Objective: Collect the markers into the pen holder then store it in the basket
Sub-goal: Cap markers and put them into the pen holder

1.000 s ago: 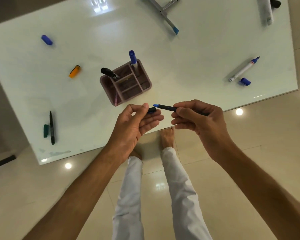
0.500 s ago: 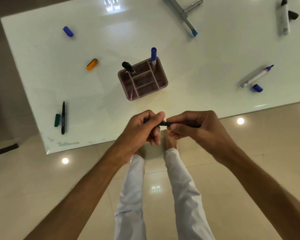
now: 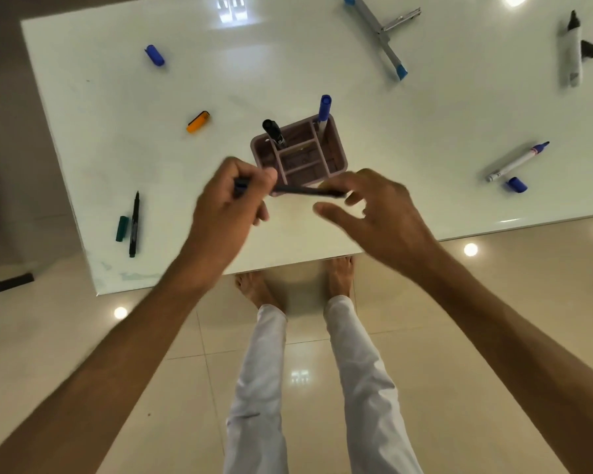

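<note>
A mauve pen holder (image 3: 340, 155) with several compartments stands mid-table, holding a black marker (image 3: 273, 132) and a blue-capped marker (image 3: 323, 111). Just in front of it, my left hand (image 3: 231, 203) is closed on the capped end of a thin dark pen (image 3: 305, 191), which lies level across the holder's near edge. My right hand (image 3: 374, 210) hovers beside the pen's far end with fingers spread, and it is blurred. Loose on the table lie a black pen (image 3: 134, 224) with a green cap (image 3: 121, 228), a white marker (image 3: 517, 161) with a blue cap (image 3: 516, 185), and a white marker (image 3: 573, 53) at the far right.
A blue cap (image 3: 154, 55) and an orange cap (image 3: 198, 122) lie on the white glass table (image 3: 425, 114). A metal folding stand (image 3: 377, 29) is at the back. The table's near edge runs above my feet on the tiled floor. No basket is in view.
The blue tip has been capped. My right hand has let go of the pen and spread open; my left hand now holds it alone and has lifted it towards the holder.
</note>
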